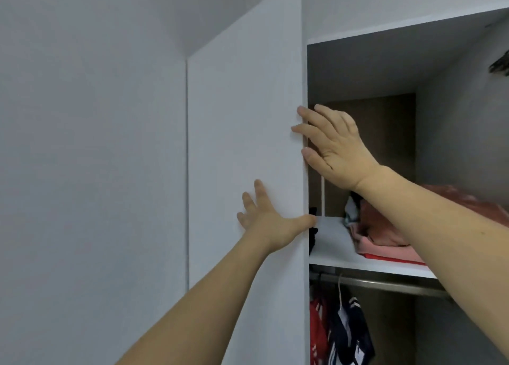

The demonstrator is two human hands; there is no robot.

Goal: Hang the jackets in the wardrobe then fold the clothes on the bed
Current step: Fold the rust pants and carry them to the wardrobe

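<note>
A white wardrobe door (245, 144) fills the middle of the head view, with the open wardrobe to its right. My left hand (268, 216) lies flat on the door's face, its thumb at the door's right edge. Higher up, my right hand (330, 147) reaches across with straight fingers touching that same edge. Under the white shelf (336, 254) runs a metal rail (385, 283). A red garment (318, 329) and a navy-and-white garment (349, 331) hang from it at the lower left.
Folded pink and red clothes (385, 238) lie on the shelf, partly behind my right forearm. A plain wall (91, 158) stands to the left of the door. A dark object (500, 64) shows at the top right edge.
</note>
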